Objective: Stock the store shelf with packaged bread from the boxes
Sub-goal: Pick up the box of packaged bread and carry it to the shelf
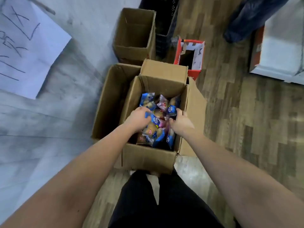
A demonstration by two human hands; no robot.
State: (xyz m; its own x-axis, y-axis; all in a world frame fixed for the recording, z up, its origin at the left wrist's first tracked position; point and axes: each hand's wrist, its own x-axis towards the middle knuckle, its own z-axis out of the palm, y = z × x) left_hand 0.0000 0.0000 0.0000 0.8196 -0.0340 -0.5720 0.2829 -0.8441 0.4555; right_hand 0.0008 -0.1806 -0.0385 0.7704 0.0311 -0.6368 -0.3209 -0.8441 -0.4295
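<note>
Head view: an open brown cardboard box [148, 155] is seen on the floor right in front of the person's black trousers [156, 203], flaps up, and it is loaded with packaged bread in a loose heap. Both bare arms are stretched down into it. The left hand [138, 118] is laid over a blue-wrapped bread packet [155, 120] near the middle of the heap, fingers curled down round its top edge, so the packet is gripped. The right hand [180, 122] is placed by the box's right wall, and a second blue bread packet [171, 110] is held between its curled fingers and thumb. A pink-wrapped packet [162, 103] is wedged upright between the blue ones further back.

A larger brown cardboard carton [111, 102] is pressed against the left side of the bread box; its contents cannot be made out. Behind it, a tall narrow cardboard box [134, 35] is stood open, just beside a black plastic crate [166, 30]. A red and white printed carton [189, 53] is set open behind the bread box to the right. The wood-patterned floor [246, 120] is spread out to the right. A white sheet with dark handwritten strokes [29, 46] is seen at far left on a pale grey surface.
</note>
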